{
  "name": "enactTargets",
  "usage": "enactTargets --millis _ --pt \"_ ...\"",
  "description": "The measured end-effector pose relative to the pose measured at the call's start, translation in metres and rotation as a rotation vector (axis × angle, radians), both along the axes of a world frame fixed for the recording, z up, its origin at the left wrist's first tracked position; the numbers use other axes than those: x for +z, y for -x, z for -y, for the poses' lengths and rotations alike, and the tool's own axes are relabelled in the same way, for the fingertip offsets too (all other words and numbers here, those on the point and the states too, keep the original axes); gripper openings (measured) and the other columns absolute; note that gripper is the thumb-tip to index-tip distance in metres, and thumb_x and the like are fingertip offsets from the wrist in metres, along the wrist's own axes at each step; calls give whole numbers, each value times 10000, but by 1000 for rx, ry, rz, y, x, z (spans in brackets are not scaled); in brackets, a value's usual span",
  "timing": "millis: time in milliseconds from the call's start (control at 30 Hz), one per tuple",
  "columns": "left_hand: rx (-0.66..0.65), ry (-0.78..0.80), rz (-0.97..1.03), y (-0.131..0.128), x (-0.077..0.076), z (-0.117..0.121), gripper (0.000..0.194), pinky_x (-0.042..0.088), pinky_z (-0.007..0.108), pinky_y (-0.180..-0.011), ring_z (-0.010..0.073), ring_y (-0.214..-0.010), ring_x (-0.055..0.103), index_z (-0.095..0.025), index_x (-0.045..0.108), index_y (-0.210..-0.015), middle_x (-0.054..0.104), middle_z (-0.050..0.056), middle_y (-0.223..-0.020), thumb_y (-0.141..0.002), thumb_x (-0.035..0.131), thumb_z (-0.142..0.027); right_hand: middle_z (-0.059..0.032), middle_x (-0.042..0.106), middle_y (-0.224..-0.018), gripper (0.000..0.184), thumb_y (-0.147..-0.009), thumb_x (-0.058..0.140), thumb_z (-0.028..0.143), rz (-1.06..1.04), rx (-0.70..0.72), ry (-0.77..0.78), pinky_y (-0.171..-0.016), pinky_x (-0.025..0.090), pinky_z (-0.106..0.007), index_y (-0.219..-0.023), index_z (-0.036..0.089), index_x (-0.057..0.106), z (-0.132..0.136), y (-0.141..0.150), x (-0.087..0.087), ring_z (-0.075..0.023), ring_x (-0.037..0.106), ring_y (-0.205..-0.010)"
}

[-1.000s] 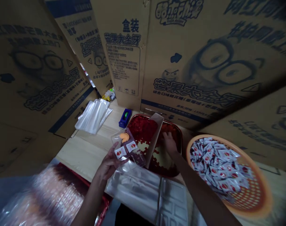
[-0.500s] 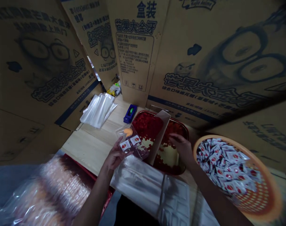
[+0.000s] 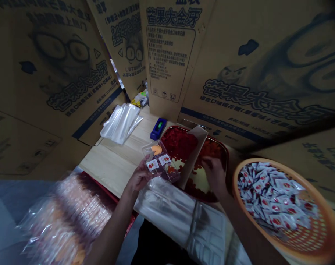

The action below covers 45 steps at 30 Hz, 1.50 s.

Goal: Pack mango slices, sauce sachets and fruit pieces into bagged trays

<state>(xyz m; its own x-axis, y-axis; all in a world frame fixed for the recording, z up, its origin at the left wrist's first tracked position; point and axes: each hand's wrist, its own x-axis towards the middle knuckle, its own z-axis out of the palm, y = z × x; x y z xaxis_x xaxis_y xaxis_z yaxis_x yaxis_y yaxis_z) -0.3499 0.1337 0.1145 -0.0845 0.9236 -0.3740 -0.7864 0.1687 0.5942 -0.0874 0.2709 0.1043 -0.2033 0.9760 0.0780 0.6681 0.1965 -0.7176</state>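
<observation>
My left hand (image 3: 139,179) grips a clear plastic tray (image 3: 161,163) from below; in it lie an orange piece and two small white-and-red sachets. My right hand (image 3: 214,175) reaches down into a red tray (image 3: 224,149) of small red pieces, its fingers curled among them; what they hold is hidden. A cardboard divider (image 3: 194,152) stands tilted in the red tray between my two hands.
An orange round basket (image 3: 330,224) full of white-and-red sachets sits at the right. Clear plastic trays (image 3: 181,222) are stacked in front of me, and bagged packs (image 3: 70,221) lie at the left. Clear bags (image 3: 121,123) and a blue tape dispenser (image 3: 158,129) rest on the wooden table. Tall cardboard cartons (image 3: 255,66) wall in the area.
The view has shifted, so everything sits higher and further right in frame. My right hand lifted briefly and is back down among the red pieces. The left hand keeps hold of the clear tray.
</observation>
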Motion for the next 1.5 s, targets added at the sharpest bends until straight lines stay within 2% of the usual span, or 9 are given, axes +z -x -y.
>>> enactTargets --millis 167,300,433,567,667,867,1100,1300,1500 --pt "8 1 -10 5 -3 5 881 384 486 -948 196 -938 606 -287 291 -1336 612 37 -1108 -561 509 71 -186 449 -1088 442 -751 544 187 465 -38 93 -804 399 -407 -1184 106 505 -50 -27 -45 -293 484 -960" --pt "19 29 -24 7 -6 8 912 395 479 -939 206 -933 613 -297 255 -1351 619 33 -1091 -558 525 64 -134 474 -1052 296 -782 470 141 438 5 107 -684 413 -297 -1058 134 576 -58 -30 -59 -165 519 -727" --pt "71 38 -24 10 -9 10 917 394 491 -942 219 -981 599 -326 247 -1356 609 24 -1108 -572 527 58 -114 549 -989 252 -807 450 214 364 1 75 -709 427 -299 -982 128 609 -53 -40 -61 -177 536 -767" --pt "81 33 -9 12 -14 9 908 397 480 -945 229 -1023 583 -334 272 -1347 591 30 -1151 -570 527 59 -106 615 -944 322 -827 410 307 144 -95 43 -728 454 -329 -1001 133 617 -42 -44 -48 -195 563 -806" --pt "87 18 -4 12 -18 6 894 397 482 -944 221 -1003 590 -338 307 -1330 605 17 -1117 -564 525 66 -74 621 -905 340 -799 481 406 -129 -85 29 -701 470 -318 -984 167 637 -21 -28 -20 -174 568 -752" --pt "76 7 -6 6 -22 -1 877 403 473 -934 217 -995 591 -319 319 -1324 600 17 -1128 -559 529 57 -45 595 -919 229 -834 498 330 -301 457 108 -771 480 -308 -973 235 653 42 46 35 -164 574 -845" --pt "82 -6 -5 -1 -19 -4 877 486 328 -772 197 -904 618 -306 342 -1310 630 14 -1076 -542 558 60 -75 572 -1104 417 -861 372 131 -173 837 156 -890 445 -257 -1215 281 533 71 95 33 -162 555 -1023" --pt "102 3 -8 0 -19 -2 887 471 342 -807 198 -922 610 -298 341 -1316 616 22 -1106 -532 554 57 -55 612 -1112 503 -832 451 174 -193 723 121 -892 468 -359 -1324 254 386 74 98 26 -205 576 -1017" --pt "108 -6 -4 8 -15 4 880 459 402 -842 198 -899 618 -313 337 -1316 624 25 -1088 -538 543 43 -48 620 -954 180 -847 476 309 -265 341 -9 -792 477 -323 -949 233 604 61 71 35 -177 580 -881"
